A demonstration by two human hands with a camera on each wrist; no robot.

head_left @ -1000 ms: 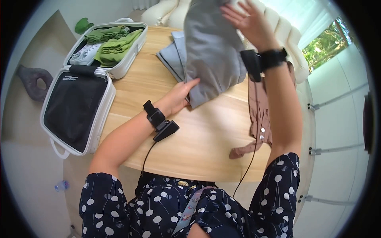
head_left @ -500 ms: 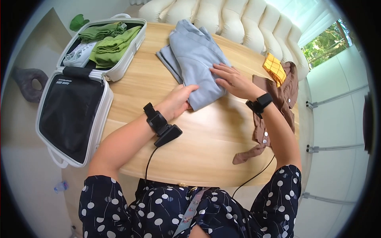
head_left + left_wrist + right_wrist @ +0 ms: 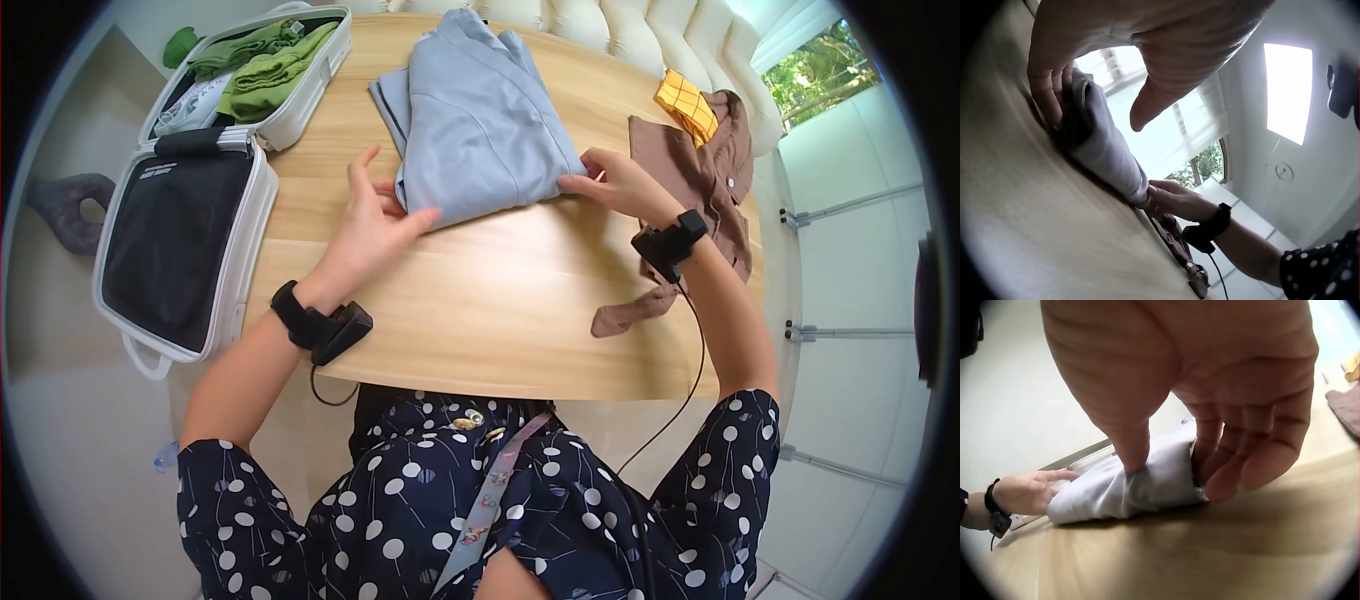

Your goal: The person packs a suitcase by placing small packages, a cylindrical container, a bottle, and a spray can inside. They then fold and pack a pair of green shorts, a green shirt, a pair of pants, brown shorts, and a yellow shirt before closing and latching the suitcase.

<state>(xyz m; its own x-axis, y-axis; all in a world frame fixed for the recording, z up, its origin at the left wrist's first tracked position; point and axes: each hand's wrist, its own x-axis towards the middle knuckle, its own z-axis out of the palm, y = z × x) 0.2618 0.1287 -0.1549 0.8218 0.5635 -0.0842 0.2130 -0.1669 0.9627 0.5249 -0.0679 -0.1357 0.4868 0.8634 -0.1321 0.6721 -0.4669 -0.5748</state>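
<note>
A folded blue-grey garment point(image 3: 485, 120) lies on the wooden table in front of me, its near edge toward my body. My left hand point(image 3: 375, 225) is at its near left corner, fingers spread and touching the side. In the left wrist view the thumb point(image 3: 1142, 112) stands off the cloth, with a gap between them. At the near right corner my right hand point(image 3: 622, 185) pinches the fold. The right wrist view shows that thumb point(image 3: 1132, 450) pressing into the top of the cloth point(image 3: 1166, 462), while the fingers point(image 3: 1229, 475) curl by its end.
An open white suitcase point(image 3: 262, 200) stands at the left, with green clothes point(image 3: 275, 75) and a white item point(image 3: 190, 108) inside. At the right lie a brown garment point(image 3: 670, 165) and a yellow checked cloth point(image 3: 687, 107). A cushioned cream seat point(image 3: 620, 45) lines the table's far edge.
The right hand has come down from the raised cloth to its near right corner. The garment now lies folded over. My left hand has loosened its grip and spread its fingers.
</note>
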